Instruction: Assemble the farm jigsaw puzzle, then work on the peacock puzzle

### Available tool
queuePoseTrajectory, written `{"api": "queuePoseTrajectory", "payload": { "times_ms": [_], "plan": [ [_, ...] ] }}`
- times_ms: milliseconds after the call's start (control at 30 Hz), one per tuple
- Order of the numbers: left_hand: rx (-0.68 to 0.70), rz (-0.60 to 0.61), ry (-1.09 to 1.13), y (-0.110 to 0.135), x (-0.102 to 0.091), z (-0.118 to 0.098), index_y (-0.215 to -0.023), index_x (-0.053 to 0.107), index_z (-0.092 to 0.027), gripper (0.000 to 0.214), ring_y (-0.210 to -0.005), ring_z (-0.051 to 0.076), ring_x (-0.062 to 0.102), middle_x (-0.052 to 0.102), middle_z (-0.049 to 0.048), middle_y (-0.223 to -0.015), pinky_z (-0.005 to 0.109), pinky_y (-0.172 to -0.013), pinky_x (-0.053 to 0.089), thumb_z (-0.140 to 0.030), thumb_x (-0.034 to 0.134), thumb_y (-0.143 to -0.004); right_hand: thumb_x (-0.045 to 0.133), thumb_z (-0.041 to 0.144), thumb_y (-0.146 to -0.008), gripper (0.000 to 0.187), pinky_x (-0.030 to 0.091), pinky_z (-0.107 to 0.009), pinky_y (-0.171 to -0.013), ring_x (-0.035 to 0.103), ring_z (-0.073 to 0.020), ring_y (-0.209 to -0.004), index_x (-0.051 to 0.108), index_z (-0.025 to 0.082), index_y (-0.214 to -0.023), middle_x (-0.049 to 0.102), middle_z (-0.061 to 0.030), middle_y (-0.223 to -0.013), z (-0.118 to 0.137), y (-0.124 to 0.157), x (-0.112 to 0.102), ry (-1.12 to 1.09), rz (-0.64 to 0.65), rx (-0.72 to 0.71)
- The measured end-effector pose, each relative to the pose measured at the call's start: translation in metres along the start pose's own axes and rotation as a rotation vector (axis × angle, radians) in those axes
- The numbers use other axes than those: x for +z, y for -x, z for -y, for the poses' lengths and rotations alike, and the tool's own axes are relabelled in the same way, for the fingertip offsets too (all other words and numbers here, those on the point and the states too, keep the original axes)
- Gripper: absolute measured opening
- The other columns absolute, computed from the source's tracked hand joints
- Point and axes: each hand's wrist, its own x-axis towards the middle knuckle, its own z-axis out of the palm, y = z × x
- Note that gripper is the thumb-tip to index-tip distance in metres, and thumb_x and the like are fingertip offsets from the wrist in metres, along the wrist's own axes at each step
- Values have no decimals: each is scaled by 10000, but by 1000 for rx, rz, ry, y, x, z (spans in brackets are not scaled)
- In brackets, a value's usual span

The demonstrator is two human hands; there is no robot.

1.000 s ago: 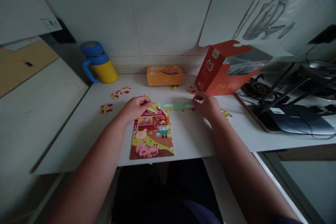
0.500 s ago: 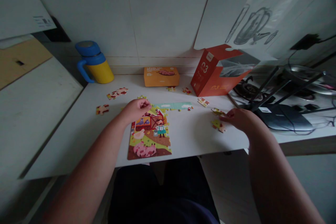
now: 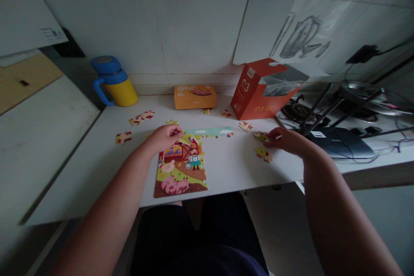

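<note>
My left hand hovers over the top left of a partly joined farm jigsaw puzzle, its fingers curled into a pinch. Whatever lies between those fingertips is hidden. At the right, my right hand pinches the edge of a yellow-green puzzle piece on the table. Just below it lies a loose green and pink puzzle piece. A joined pale-blue sky strip stretches rightward from the puzzle's top.
Loose brown-and-white pieces lie at left. An orange puzzle box, a red-orange carton and a blue-yellow flask stand along the wall. A black router with antennas and a gas stove are at right.
The whole view has shifted slightly. My right hand's fingers have closed more on the yellow-green piece's edge. My left hand stays over the puzzle.
</note>
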Motion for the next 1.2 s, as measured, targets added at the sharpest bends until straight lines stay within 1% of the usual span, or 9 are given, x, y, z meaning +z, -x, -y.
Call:
{"api": "queuePoseTrajectory", "payload": {
  "times_ms": [167, 333, 433, 533, 700, 833, 967, 1067, 1200],
  "plan": [
    [13, 20, 5, 1, 0, -5, -910, 677, -207, 390, -744, 195, 628, 653, 3, -780, 303, -698, 473, -592, 685, -847, 917, 637, -595, 504, 529, -337, -628, 681, -231, -713, 674, 240, -787, 774, -83, -812, 31, 11, 7, -478, 93, 30],
    [16, 24, -4, 0, 0, -3, -915, 679, -207, 379, -728, 187, 622, 644, -4, -773, 297, -685, 467, -581, 686, -857, 884, 591, -691, 463, 577, -332, -664, 715, -214, -727, 716, 243, -946, 796, -60, -874, 81, 21, 42, -756, 156, -18],
    [15, 26, -6, 0, 0, -2, -914, 680, -210, 371, -744, 192, 630, 653, 1, -787, 300, -699, 476, -576, 688, -852, 799, 537, -799, 380, 545, -310, -605, 705, -202, -673, 746, 236, -1025, 790, -44, -813, 104, 20, 65, -713, 175, -56],
    [1, 31, 9, 0, 0, -4, -917, 682, -212, 362, -744, 195, 632, 666, 12, -798, 306, -697, 489, -567, 685, -848, 731, 514, -866, 375, 467, -281, -536, 660, -182, -597, 768, 214, -1087, 781, -39, -772, 115, 17, 78, -551, 120, -79],
    [9, 5, -39, 1, -1, -8, -913, 700, -210, 391, -771, 211, 652, 712, 36, -829, 321, -715, 503, -593, 695, -831, 694, 520, -890, 374, 466, -296, -572, 684, -200, -636, 776, 195, -1055, 796, -66, -811, 121, 21, 78, -380, -5, -48],
    [16, 0, -56, 1, 0, -7, -925, 709, -204, 413, -778, 215, 662, 720, 39, -832, 323, -713, 507, -607, 682, -843, 695, 499, -879, 296, 463, -318, -615, 679, -223, -675, 763, 215, -928, 766, -60, -762, 126, 28, 76, -263, -131, -62],
    [14, 14, -79, 1, 0, -8, -933, 710, -196, 398, -790, 213, 665, 723, 39, -839, 325, -729, 512, -585, 660, -865, 673, 413, -894, 200, 479, -323, -656, 670, -222, -696, 742, 227, -914, 758, -56, -780, 129, 34, 78, -230, -201, -89],
    [2, 18, -62, 1, 0, -7, -931, 703, -196, 398, -789, 213, 661, 716, 37, -835, 327, -732, 511, -586, 670, -860, 668, 410, -929, 197, 514, -341, -728, 680, -221, -747, 734, 225, -943, 768, -62, -873, 129, 39, 78, -221, -221, -197],
    [12, 11, -39, 1, 0, -6, -924, 700, -203, 389, -800, 212, 666, 718, 39, -848, 334, -749, 519, -586, 685, -859, 743, 478, -924, 294, 572, -384, -842, 695, -238, -861, 757, 231, -1084, 741, -98, -1091, 130, 47, 79, -215, -122, -421]
  ]
}}
